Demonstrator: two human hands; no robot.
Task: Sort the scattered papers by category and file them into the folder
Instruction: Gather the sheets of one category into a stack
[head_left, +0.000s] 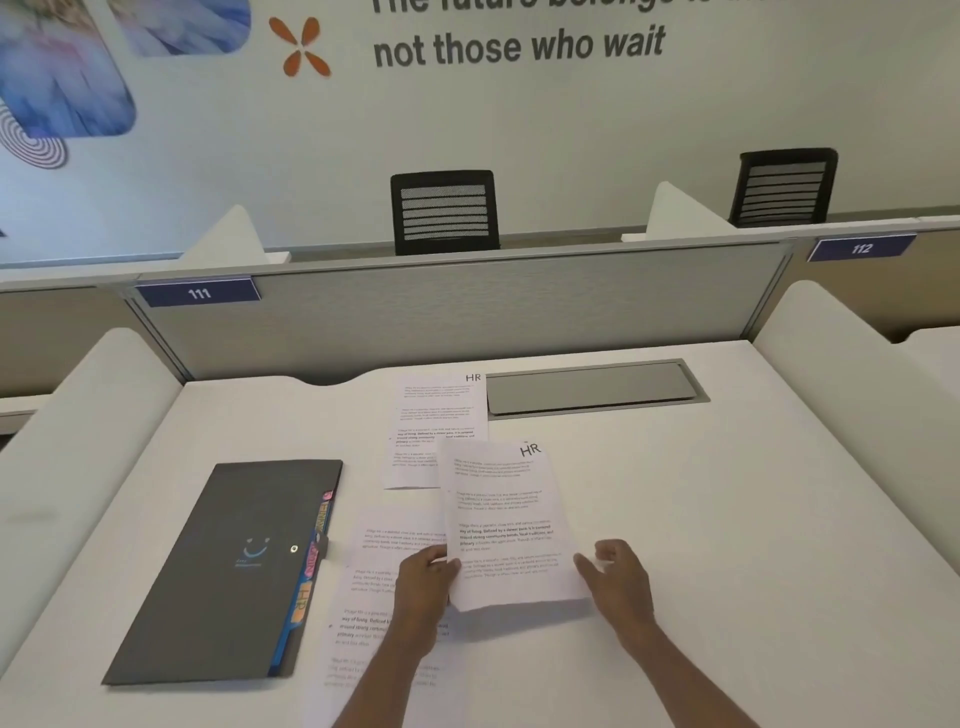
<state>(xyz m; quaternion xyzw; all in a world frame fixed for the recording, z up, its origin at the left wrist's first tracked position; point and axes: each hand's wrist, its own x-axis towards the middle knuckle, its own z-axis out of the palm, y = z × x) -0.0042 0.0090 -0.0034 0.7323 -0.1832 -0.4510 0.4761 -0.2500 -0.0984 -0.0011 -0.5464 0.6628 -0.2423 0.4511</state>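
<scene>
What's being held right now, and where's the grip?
Left hand holds the HR-marked sheet, grip on its lower left edge. Right hand is open beside the lower right edge; whether it touches cannot be told.

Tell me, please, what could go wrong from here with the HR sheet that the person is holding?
1. Only the left hand grips the held HR sheet, at its lower corner; the right hand is open beside it, so the sheet may sag or slip.
2. The left forearm passes over the loose sheets; moving it could drag them.
3. The folder looks closed, so filing may need a freed hand.
</scene>
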